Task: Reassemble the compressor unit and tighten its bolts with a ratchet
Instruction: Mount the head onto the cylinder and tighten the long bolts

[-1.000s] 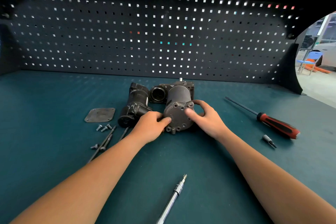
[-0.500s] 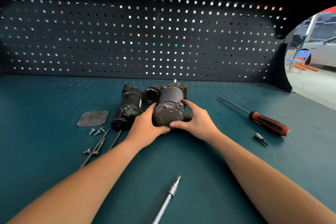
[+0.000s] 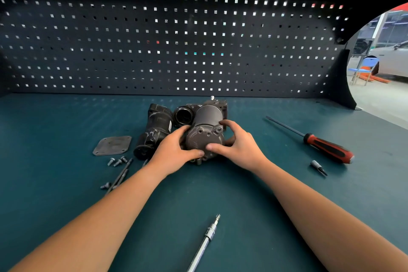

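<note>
Right now the compressor unit (image 3: 207,115) sits near the middle of the bench (image 3: 242,205), a little in front of the pegboard (image 3: 154,40), with its round end cap (image 3: 202,138) turned toward the person. Both hands grasp that cap. The left hand (image 3: 174,150) curls round its left edge with the thumb low on the face. The right hand (image 3: 238,146) wraps the right edge, fingers over the top and thumb pressed beside the other.

The step looks like seating and aligning the cap on the cylinder body. To do it well, turn the cap in small amounts until its holes meet those behind. Press evenly from both sides so it goes on square, not cocked, and check that the seam closes all round. Bolts should probably be started by hand and then tightened crosswise.

Just left of the unit lies a black motor housing (image 3: 156,128); whether they touch I cannot tell. Farther left is a flat cover plate (image 3: 112,145), with short bolts (image 3: 117,161) and long bolts (image 3: 120,175) in front of it. What seems to be the ratchet (image 3: 204,244) lies nearest the person, untouched. A red-handled screwdriver (image 3: 326,147) and a small bit (image 3: 318,166) lie well to the right.
</note>
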A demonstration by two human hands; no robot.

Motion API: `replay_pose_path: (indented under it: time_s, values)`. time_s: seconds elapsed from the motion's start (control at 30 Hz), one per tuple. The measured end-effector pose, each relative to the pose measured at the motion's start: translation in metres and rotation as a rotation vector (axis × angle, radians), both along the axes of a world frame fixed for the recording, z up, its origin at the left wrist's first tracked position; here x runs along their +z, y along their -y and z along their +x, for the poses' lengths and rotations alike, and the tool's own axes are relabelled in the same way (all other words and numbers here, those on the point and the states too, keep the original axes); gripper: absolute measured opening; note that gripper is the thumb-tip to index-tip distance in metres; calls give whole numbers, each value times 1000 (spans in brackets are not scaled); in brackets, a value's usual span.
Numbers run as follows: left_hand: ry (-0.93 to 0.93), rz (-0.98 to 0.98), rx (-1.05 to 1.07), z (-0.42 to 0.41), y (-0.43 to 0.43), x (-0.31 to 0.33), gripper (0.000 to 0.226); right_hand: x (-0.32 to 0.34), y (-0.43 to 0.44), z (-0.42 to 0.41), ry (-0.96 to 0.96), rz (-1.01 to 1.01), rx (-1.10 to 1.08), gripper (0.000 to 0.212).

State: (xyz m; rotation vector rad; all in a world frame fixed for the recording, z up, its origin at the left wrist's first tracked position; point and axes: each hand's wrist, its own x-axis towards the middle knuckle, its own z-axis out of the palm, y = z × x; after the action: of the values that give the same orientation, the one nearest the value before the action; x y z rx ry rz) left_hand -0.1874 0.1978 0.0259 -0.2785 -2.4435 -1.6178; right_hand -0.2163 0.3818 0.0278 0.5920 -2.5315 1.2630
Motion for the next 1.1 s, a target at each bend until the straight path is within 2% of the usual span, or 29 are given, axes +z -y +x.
replay_pose_path:
  time_s: [0.13, 0.27, 0.47, 0.67, 0.73, 0.87, 0.97, 1.1]
  values:
    - [37, -20, -53, -2, 3, 2, 89, 1, 0, -1, 6, 14, 7, 82]
    - [20, 31, -24, -3, 0, 2, 88, 1, -3, -3, 40, 82, 32, 96]
    - [48, 47, -34, -2, 2, 6, 87, 2, -1, 0, 22, 51, 33, 85]
    - [102, 100, -105, -1, 6, 9, 72, 4, 1, 3, 71, 10, 52, 80]
    - [85, 97, -97, 0, 5, 8, 71, 5, 2, 3, 101, 25, 67, 84]
    - [43, 116, -57, 0, 3, 5, 67, 6, 6, 3, 203, 176, 110, 118]
    - [1, 83, -37, 0, 2, 3, 67, 4, 6, 2, 165, 224, 79, 116]
    - [-8, 73, -54, -1, 3, 0, 69, 3, 4, 2, 128, 191, 74, 108]
